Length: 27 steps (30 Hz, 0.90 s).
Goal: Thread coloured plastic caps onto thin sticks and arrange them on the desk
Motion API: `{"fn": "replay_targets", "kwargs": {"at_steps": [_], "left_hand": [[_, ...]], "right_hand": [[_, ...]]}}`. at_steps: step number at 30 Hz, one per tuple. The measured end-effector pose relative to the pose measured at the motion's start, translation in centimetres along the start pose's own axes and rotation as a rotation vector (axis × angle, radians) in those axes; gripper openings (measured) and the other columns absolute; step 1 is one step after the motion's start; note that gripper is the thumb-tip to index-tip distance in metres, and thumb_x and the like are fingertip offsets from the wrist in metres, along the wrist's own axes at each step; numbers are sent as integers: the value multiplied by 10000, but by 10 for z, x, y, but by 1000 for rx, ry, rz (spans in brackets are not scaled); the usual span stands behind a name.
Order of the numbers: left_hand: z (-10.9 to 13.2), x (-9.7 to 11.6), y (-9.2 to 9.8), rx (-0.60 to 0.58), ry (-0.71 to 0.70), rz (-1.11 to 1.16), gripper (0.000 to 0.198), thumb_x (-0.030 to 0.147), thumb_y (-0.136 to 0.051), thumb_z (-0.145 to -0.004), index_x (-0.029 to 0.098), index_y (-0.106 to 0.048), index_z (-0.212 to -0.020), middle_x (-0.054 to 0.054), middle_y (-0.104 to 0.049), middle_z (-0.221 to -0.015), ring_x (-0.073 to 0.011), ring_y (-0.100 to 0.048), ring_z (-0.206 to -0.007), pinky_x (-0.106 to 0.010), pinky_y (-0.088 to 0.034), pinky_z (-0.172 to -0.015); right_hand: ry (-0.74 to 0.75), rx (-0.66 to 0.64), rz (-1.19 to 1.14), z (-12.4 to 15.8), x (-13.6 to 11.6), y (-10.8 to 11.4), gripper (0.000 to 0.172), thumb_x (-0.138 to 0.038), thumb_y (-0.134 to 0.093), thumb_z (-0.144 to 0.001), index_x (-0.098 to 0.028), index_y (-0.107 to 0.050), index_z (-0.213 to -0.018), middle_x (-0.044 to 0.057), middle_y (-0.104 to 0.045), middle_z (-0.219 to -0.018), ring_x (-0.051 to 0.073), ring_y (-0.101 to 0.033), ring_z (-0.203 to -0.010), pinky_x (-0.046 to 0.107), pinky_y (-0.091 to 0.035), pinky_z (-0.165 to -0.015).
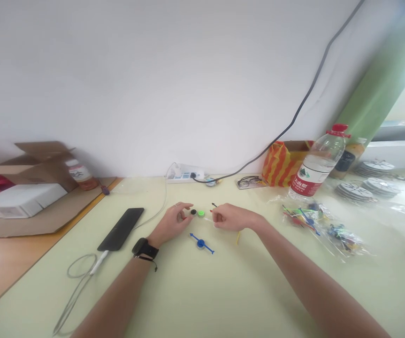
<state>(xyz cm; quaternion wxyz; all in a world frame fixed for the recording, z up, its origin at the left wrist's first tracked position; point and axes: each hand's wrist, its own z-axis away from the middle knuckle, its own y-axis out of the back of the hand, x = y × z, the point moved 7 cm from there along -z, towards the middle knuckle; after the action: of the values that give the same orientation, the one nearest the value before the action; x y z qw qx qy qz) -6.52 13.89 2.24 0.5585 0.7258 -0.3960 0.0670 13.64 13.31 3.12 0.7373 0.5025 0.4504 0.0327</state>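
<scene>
My left hand (174, 220), with a black watch on its wrist, rests with thumb and forefinger apart. Its fingertips are right beside a small round black piece (193, 212). To the right of that piece lies a small bright green disc (201, 213). My right hand (231, 217) is closed, and what its fingers hold is hidden. A dark pointed tip (214, 204) and a bit of red show just past its fingers. A blue double-ended arrow (201, 243) lies on the table below both hands. Part of a thin yellow piece (238, 238) shows under my right wrist.
A black phone (120, 229) on a white cable lies at left. Against the wall is a power strip (184, 174). At right are a large water bottle (315, 164), plastic bags of coloured pieces (345, 237) and stacked white discs (353, 192). A cardboard box (43, 159) stands far left.
</scene>
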Motion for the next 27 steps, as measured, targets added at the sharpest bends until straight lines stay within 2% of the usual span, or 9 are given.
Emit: {"fn": "replay_targets", "kwargs": {"at_steps": [2, 4, 7, 10, 14, 18, 21, 23, 27], "left_hand": [[1, -1, -2, -29, 7, 44, 373, 327, -603, -894, 226, -667, -1248, -70, -707, -1041, -149, -623, -689, -300, -549, -668], [1, -2, -5, -52, 10, 95, 404, 295, -606, -872, 221, -656, -1265, -70, -706, -1025, -146, -630, -685, -293, -550, -648], [0, -1, -8, -67, 8, 151, 404, 357, -628, -883, 218, -666, -1261, -73, -707, -1012, -156, -649, -704, -302, -571, -664], [-1, 0, -9, -66, -5, 139, 349, 443, -645, -896, 222, -727, -1153, -79, -710, -1029, -156, -647, -693, -300, -564, -649], [-2, 3, -7, -29, 5, 55, 365, 494, -648, -904, 219, -737, -1127, -72, -701, -977, -168, -635, -703, -310, -547, -650], [-2, 22, 0, 70, -24, 45, 349, 432, -598, -963, 252, -674, -1252, -76, -700, -1108, -204, -664, -910, -344, -556, -790], [-1, 44, -2, 82, -91, 140, 363, 382, -608, -972, 273, -630, -1318, -68, -700, -1199, -198, -681, -968, -349, -560, -870], [0, 55, -6, 64, -125, 183, 316, 352, -632, -961, 273, -665, -1265, -63, -709, -1206, -203, -687, -1010, -340, -564, -888], [0, 63, -8, 79, -155, 185, 143, 292, -619, -967, 247, -748, -1012, -69, -726, -1130, -206, -693, -1014, -329, -567, -873]], "right_hand": [[-50, 73, -67, -1, 7, 6, 27, -190, -649, -800, -193, -627, -815, 36, -698, -881, 156, -620, -726, 247, -438, -603], [-84, 124, -129, -2, 11, 10, 35, -197, -628, -811, -193, -604, -837, 35, -698, -877, 150, -628, -696, 242, -450, -580], [-102, 135, -237, -3, 12, 10, 38, -198, -595, -821, -199, -562, -839, 2, -669, -774, 136, -622, -590, 243, -463, -542], [-88, 158, -338, -3, 10, 12, 46, -188, -569, -824, -208, -528, -820, -40, -614, -657, 126, -595, -514, 251, -472, -537], [-48, 215, -411, -4, 7, 15, 48, -196, -566, -826, -208, -520, -831, -40, -619, -674, 111, -562, -508, 240, -453, -525], [-55, 320, -483, -9, 8, 16, 51, -206, -588, -812, -198, -556, -851, -11, -639, -761, 122, -589, -634, 216, -431, -530], [-113, 299, -583, -15, 10, 5, 81, -209, -582, -807, -204, -562, -886, -19, -619, -750, 118, -564, -619, 197, -366, -481], [-102, 278, -666, -18, 6, -3, 84, -198, -576, -810, -204, -545, -887, -33, -602, -728, 105, -539, -609, 196, -368, -508], [-93, 263, -716, -20, 2, -12, 87, -206, -589, -819, -199, -526, -878, -32, -604, -754, 101, -501, -633, 211, -366, -562]]}}
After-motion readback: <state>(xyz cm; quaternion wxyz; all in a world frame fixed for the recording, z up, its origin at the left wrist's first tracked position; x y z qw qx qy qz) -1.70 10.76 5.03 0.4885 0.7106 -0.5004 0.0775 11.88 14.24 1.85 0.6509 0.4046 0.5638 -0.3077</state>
